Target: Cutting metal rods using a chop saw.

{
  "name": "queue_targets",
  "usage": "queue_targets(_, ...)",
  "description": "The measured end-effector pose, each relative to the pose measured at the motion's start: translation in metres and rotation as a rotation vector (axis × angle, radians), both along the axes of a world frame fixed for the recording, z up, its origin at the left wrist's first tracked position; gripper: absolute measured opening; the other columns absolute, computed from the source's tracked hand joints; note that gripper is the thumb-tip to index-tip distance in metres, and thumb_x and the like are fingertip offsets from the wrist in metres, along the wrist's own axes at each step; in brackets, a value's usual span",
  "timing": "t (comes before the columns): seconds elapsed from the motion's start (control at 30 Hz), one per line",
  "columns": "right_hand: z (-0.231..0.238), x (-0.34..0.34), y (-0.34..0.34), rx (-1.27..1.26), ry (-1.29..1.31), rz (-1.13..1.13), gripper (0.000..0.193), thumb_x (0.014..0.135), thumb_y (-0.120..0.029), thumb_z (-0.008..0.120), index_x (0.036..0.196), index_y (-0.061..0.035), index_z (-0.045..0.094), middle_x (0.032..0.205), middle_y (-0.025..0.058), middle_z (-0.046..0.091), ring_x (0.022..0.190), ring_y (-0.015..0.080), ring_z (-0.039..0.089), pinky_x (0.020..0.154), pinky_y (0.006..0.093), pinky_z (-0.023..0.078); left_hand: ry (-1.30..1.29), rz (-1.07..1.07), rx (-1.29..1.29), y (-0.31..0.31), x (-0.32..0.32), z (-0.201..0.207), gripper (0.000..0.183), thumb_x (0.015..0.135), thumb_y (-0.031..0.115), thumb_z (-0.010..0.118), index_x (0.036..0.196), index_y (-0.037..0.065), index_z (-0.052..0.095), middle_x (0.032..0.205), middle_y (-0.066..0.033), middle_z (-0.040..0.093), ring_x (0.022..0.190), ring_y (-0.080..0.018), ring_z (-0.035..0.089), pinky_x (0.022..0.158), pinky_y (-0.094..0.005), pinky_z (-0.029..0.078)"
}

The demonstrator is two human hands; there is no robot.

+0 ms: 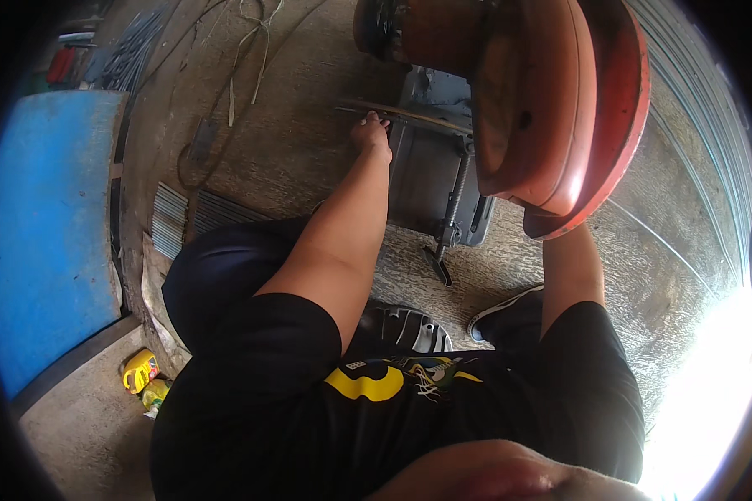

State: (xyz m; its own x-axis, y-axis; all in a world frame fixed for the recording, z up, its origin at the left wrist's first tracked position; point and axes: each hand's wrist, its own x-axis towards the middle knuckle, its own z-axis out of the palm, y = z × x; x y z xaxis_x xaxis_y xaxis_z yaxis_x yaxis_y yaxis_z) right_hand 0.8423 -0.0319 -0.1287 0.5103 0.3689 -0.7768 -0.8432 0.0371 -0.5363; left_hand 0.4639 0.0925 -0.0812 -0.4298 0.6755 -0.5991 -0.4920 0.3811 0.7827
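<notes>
An orange cut-off saw (543, 108) stands on the ground in front of me, its round guard covering the right side of its base. Across the grey metal base (418, 184) lies a thin metal bar (426, 119), sticking out to the left. My left hand (372, 131) is closed around that bar near the base's left edge. The vise screw (457, 188) runs toward me and ends in a crank handle (437, 265). My right forearm reaches up behind the saw's guard, which hides my right hand and anything in it.
Short cut metal bars (169, 221) lie in a row left of my knee, with darker bars (226, 210) beside them. A large blue panel (50, 225) fills the left side. Long thin rods (693, 108) stretch along the right. A cable (190, 163) and string (255, 50) lie farther off.
</notes>
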Motion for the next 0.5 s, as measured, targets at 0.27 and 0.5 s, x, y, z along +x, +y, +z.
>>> queue_targets(0.27, 0.006, 0.01, 0.011, 0.02, -0.01, 0.038, 0.04, 0.094, -0.027, 0.04, 0.122, -0.0001, 0.048, 0.119, 0.0122, 0.055, 0.104, 0.0261, 0.055, 0.087, 0.0399, 0.045, 0.147, -0.139, 0.043, -0.005, 0.006, 0.018, 0.037, 0.091, 0.013, 0.055, 0.117, -0.011, 0.046, 0.099, -0.0166, 0.06, 0.08, -0.0217, 0.064, 0.069, -0.0307, 0.05)
queue_targets(0.5, 0.011, 0.009, 0.013, 0.036, -0.002, 0.063, 0.04, 0.094, -0.026, 0.04, 0.123, 0.0002, 0.049, 0.12, 0.0126, 0.055, 0.106, 0.0257, 0.055, 0.09, 0.0397, 0.044, 0.104, -0.078, 0.036, -0.001, 0.007, 0.021, 0.044, 0.091, 0.011, 0.052, 0.125, -0.014, 0.039, 0.113, -0.0242, 0.055, 0.084, -0.0273, 0.064, 0.076, -0.0339, 0.052)
